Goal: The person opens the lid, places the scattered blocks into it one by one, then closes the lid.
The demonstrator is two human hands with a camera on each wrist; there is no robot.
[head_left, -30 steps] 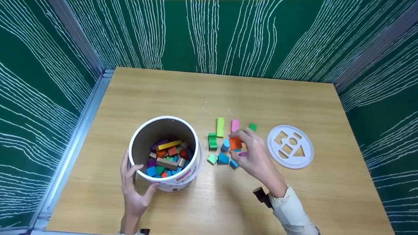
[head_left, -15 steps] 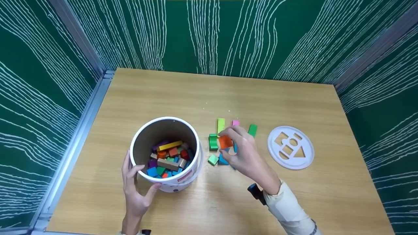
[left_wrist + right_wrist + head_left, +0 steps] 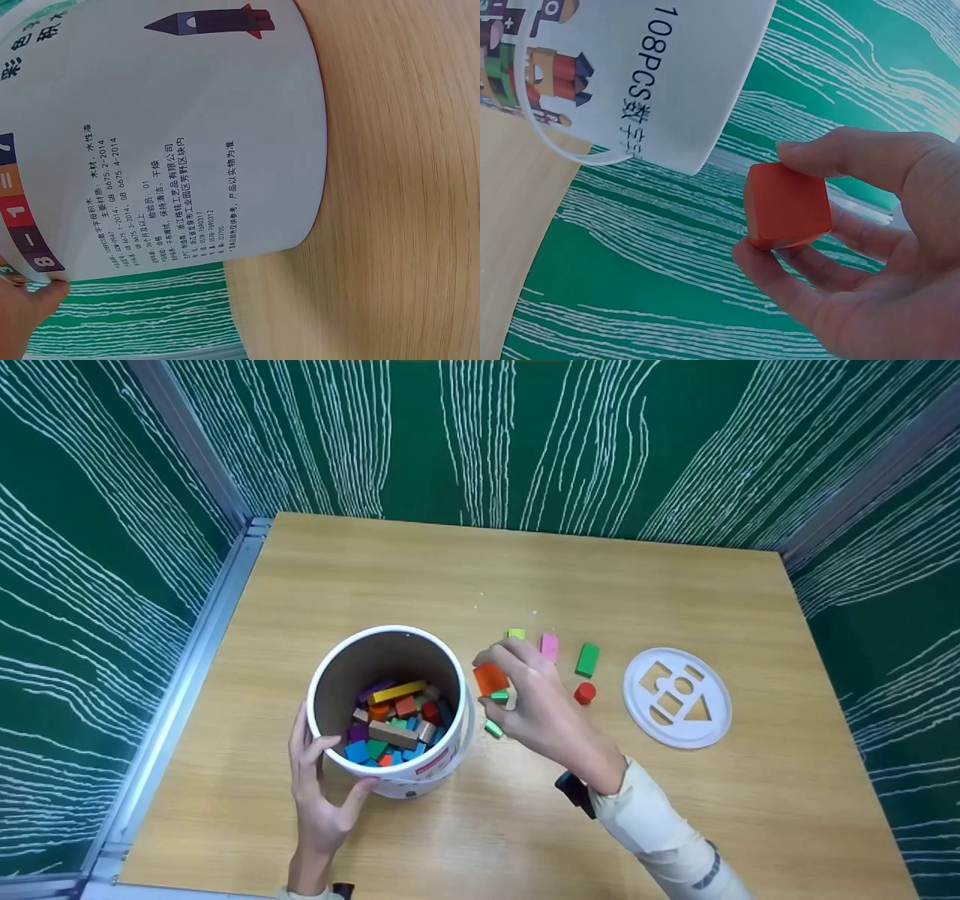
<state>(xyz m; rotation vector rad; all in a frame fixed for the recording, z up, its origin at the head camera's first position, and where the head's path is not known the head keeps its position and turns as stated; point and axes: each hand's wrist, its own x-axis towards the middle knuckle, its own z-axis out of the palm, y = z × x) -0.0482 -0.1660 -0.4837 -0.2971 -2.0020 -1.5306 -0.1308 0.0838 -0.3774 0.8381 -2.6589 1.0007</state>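
Pinched in the air between thumb and curled fingers of the right hand [image 3: 536, 701], parted only by the block's own width: a red-orange, cube-like block with smooth, painted-looking faces [image 3: 491, 679], just beside and apart from an uncovered white cylindrical bucket with a printed wall [image 3: 420, 781]. Gripped at the bucket's left side by the left hand [image 3: 322, 810], with one fingertip hooked over the rim and the thumb against the outer wall.

Probably best to raise the block above the right side of the rim before crossing inward, with knuckles clear of the edge. Press squarely on opposite faces, to guard against a slip on the smooth finish. Steady the bucket with the left hand and, ideally, release low over the mixed heap of coloured blocks [image 3: 395, 733], to limit bouncing. Mind the thin white loop handle [image 3: 592, 160] too.

Partly hidden by the right hand: a yellow-green block [image 3: 516, 634], a bright green block [image 3: 499, 697] and a small light green block [image 3: 493, 728], all on the pale wood-grain tabletop [image 3: 405, 570]. Impossible to make out anything fully beneath the palm. Cropped to a small part in the left wrist view: the left hand. Out of sight: the block's far faces, the heap's lower layers and the bucket's floor.
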